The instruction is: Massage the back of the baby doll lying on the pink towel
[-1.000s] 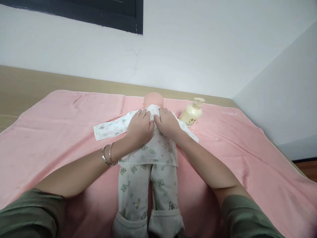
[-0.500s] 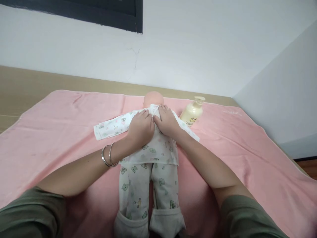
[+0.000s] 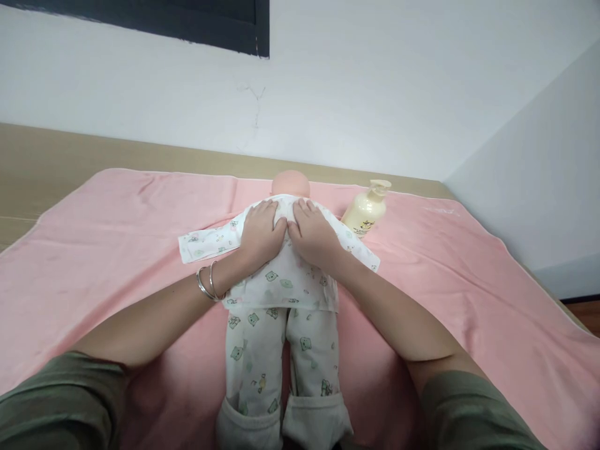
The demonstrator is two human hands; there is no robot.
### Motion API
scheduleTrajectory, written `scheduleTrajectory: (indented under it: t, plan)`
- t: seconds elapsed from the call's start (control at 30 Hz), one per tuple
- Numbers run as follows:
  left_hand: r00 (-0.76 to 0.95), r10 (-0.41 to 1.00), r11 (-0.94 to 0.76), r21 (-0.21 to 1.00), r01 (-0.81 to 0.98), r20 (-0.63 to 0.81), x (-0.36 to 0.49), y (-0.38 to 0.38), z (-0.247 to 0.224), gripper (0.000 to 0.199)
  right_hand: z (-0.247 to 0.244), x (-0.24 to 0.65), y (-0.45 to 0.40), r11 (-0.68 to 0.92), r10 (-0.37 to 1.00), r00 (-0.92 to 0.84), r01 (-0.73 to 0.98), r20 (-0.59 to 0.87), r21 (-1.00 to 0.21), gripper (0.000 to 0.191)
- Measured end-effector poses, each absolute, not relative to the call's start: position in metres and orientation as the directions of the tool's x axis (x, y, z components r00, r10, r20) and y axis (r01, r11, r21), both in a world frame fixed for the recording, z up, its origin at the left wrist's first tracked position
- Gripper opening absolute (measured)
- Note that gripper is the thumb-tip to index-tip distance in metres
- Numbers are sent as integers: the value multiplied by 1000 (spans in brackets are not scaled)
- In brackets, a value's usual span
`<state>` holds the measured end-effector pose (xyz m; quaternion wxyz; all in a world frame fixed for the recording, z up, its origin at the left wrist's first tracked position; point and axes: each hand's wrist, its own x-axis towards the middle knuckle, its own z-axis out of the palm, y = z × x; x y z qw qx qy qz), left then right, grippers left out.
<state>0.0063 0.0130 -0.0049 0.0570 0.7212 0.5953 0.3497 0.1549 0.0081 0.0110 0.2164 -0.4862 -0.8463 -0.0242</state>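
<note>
A baby doll [image 3: 290, 182] lies on a pink blanket, its bald head pointing away from me. It wears a white printed top [image 3: 285, 287] with the sleeves spread to both sides, and matching trousers [image 3: 255, 356] with folded-up cuffs. My left hand [image 3: 263, 231] rests flat on the left of the top's upper part, fingers stretched out toward the head. On the right of it, my right hand [image 3: 315, 234] lies flat in the same way, fingers somewhat apart. The two thumbs nearly meet in the middle. Neither hand grips anything.
A cream pump bottle [image 3: 366, 209] leans or stands on the pink blanket [image 3: 140, 250] beyond the right sleeve. The blanket covers a wooden surface [image 3: 70, 150] that meets a white wall [image 3: 356, 94] behind. A dark frame [image 3: 210, 28] is on the wall.
My left hand has gone from curled fingers at the collar to lying flat, slightly left. My right fingers have moved a little left. The top's neckline now lies smoother and wider.
</note>
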Motion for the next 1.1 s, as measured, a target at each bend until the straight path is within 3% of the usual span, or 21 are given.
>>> scheduleTrajectory:
  t: [0.1, 0.27, 0.6, 0.93, 1.1]
  plan:
    - [36, 904, -275, 513, 813, 427, 6, 13, -6, 52, 14, 158, 22, 433, 877, -332, 859, 348, -272, 61]
    - [45, 894, -286, 492, 822, 445, 6, 13, -5, 50, 16, 156, 20, 414, 891, -314, 858, 329, -303, 63]
    - [175, 874, -360, 362, 860, 454, 16, -8, 2, 48, 26, 163, 28, 468, 876, -409, 848, 253, -250, 56]
    - [135, 943, -277, 489, 828, 305, -5, 27, 14, 30, 14, 143, -22, 556, 773, -494, 829, 398, -51, 56]
    - [153, 908, -305, 367, 879, 389, 4, 8, 12, 38, 15, 148, 3, 515, 841, -424, 819, 337, -253, 55]
